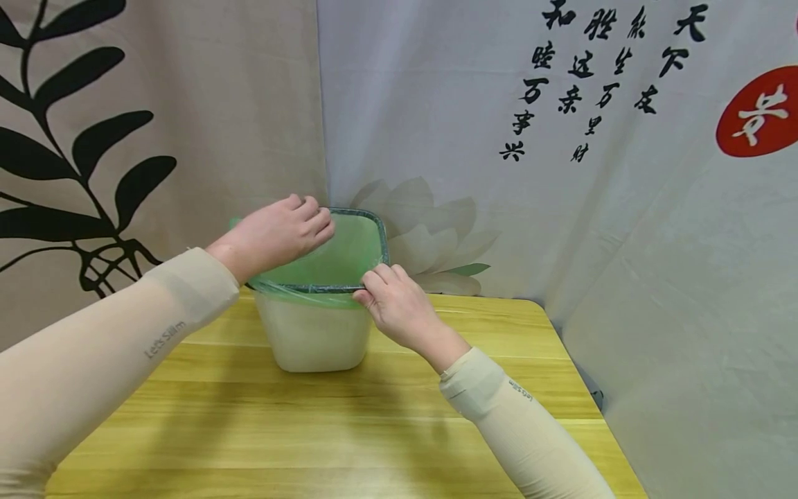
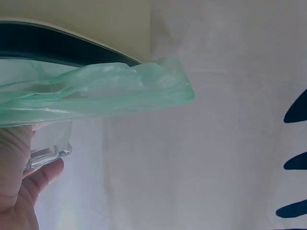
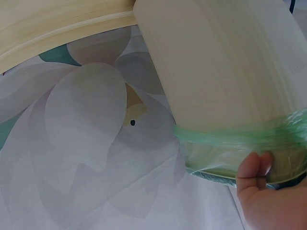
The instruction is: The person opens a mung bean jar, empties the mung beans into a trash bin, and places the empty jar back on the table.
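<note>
A pale trash bin (image 1: pixel 314 336) with a dark rim (image 1: pixel 382 235) stands upright on the wooden table. A thin green bag (image 1: pixel 355 242) lines it and folds over the outside. My right hand (image 1: pixel 402 305) grips the near right corner of the rim, bag included; in the right wrist view its thumb and fingertips curl over the edge. Over the bin's left side is my left hand (image 1: pixel 280 232), fingers bent downward. The left wrist view shows it holding a clear, glass-like object (image 2: pixel 50 154), partly hidden by the hand and the green bag (image 2: pixel 96 96).
The yellow wooden table (image 1: pixel 405 430) runs under the bin, its right edge slanting toward me. Close behind hangs a light cloth backdrop (image 1: pixel 430 125) with black lettering, leaves and a pale flower. A red oval (image 1: pixel 757 114) is printed at upper right.
</note>
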Demonstrator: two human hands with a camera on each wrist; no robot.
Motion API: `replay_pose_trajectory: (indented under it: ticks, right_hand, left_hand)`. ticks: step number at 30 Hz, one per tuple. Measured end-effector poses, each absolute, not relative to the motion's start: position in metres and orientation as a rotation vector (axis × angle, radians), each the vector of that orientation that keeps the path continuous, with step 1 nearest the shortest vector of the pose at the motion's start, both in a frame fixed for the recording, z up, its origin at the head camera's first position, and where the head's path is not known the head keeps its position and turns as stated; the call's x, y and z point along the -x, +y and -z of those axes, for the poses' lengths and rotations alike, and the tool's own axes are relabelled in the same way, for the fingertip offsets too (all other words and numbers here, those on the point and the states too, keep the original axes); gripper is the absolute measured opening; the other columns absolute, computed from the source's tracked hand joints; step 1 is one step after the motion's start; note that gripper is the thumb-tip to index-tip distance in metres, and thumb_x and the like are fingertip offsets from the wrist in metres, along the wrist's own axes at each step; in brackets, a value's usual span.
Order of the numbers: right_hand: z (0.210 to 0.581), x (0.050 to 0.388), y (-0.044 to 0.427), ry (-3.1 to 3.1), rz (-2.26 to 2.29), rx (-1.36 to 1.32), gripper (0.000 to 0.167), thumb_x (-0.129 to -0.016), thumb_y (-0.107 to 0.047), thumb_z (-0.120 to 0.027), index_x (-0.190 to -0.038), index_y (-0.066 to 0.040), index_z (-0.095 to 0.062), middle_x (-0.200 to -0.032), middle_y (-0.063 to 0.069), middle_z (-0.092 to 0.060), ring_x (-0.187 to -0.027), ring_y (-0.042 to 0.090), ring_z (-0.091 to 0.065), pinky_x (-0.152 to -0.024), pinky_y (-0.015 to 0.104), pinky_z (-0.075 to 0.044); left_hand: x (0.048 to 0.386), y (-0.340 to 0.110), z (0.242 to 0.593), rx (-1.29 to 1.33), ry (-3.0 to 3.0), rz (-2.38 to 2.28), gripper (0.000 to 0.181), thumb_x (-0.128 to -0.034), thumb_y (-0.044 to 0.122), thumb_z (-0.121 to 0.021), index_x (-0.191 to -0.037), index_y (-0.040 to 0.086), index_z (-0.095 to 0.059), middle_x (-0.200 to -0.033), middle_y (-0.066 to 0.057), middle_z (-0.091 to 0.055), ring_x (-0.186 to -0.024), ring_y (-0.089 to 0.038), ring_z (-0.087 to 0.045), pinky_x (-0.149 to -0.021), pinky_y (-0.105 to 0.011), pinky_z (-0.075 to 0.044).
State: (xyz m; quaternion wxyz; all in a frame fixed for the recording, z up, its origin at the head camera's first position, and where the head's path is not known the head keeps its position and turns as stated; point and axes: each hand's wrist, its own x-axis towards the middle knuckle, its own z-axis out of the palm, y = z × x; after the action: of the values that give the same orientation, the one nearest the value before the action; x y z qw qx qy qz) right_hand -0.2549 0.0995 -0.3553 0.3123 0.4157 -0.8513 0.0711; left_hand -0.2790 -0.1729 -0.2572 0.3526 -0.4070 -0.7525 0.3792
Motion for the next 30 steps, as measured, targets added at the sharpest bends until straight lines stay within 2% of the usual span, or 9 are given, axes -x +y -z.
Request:
replay_pose_trajectory:
  ticks: [10,14,18,25,27,30]
  right_hand:
    - [0.3557,0.2546,0.1002,-2.261,-0.195,-1.094,0.028,-0.107,-0.037,-0.059,-0.098,-0.01,-0.057,-0.097,0.002,-0.06,-0.086,0.022,-0.053,-0.081,0.032,-0.046]
    - [0.3554,0.2545,0.1004,-2.259,-0.195,-1.096,0.039,-0.112,-0.044,-0.042,-0.099,-0.01,-0.057,-0.097,0.002,-0.06,-0.086,0.023,-0.053,-0.081,0.032,-0.046]
    - [0.3555,0.2548,0.1006,-2.258,-0.199,-1.097,0.051,-0.11,-0.05,-0.027,-0.099,-0.01,-0.057,-0.097,0.002,-0.06,-0.086,0.023,-0.052,-0.081,0.032,-0.046]
    - [0.3556,0.2551,0.1013,-2.27,-0.197,-1.096,0.032,-0.11,-0.04,-0.052,-0.1,-0.01,-0.057,-0.098,0.003,-0.06,-0.086,0.023,-0.053,-0.081,0.032,-0.046]
    - [0.3556,0.2549,0.1015,-2.273,-0.199,-1.096,0.034,-0.111,-0.041,-0.049,-0.1,-0.01,-0.057,-0.099,0.003,-0.06,-0.086,0.024,-0.053,-0.081,0.032,-0.046]
    - [0.3556,0.2544,0.1016,-2.271,-0.206,-1.1,0.044,-0.112,-0.047,-0.036,-0.1,-0.01,-0.057,-0.099,0.003,-0.06,-0.086,0.023,-0.052,-0.081,0.032,-0.047]
  left_hand:
    - [0.2804,-0.1721,0.2597,1.048,-1.889,-1.131,0.039,-0.0952,0.006,-0.078,-0.128,0.003,-0.057,-0.12,-0.013,-0.061,-0.108,-0.032,-0.06,-0.094,-0.04,-0.055]
    - [0.28,-0.1714,0.2605,1.049,-1.842,-1.192,0.036,-0.0981,0.009,-0.076,-0.128,0.004,-0.057,-0.122,-0.012,-0.062,-0.109,-0.032,-0.06,-0.095,-0.041,-0.056]
    - [0.2791,-0.1708,0.2609,1.05,-1.83,-1.227,0.036,-0.098,0.011,-0.077,-0.128,0.005,-0.057,-0.123,-0.012,-0.063,-0.11,-0.032,-0.06,-0.095,-0.041,-0.055]
    - [0.2774,-0.1684,0.2616,1.073,-1.844,-1.307,0.041,-0.0968,0.011,-0.078,-0.131,0.009,-0.057,-0.13,-0.008,-0.064,-0.117,-0.03,-0.06,-0.1,-0.042,-0.054]
    - [0.2768,-0.1677,0.2621,1.079,-1.854,-1.321,0.041,-0.0968,0.012,-0.079,-0.132,0.01,-0.056,-0.131,-0.007,-0.064,-0.118,-0.029,-0.06,-0.101,-0.042,-0.054]
    - [0.276,-0.1669,0.2628,1.075,-1.867,-1.337,0.042,-0.0966,0.013,-0.079,-0.132,0.011,-0.056,-0.132,-0.006,-0.064,-0.12,-0.029,-0.06,-0.103,-0.042,-0.053]
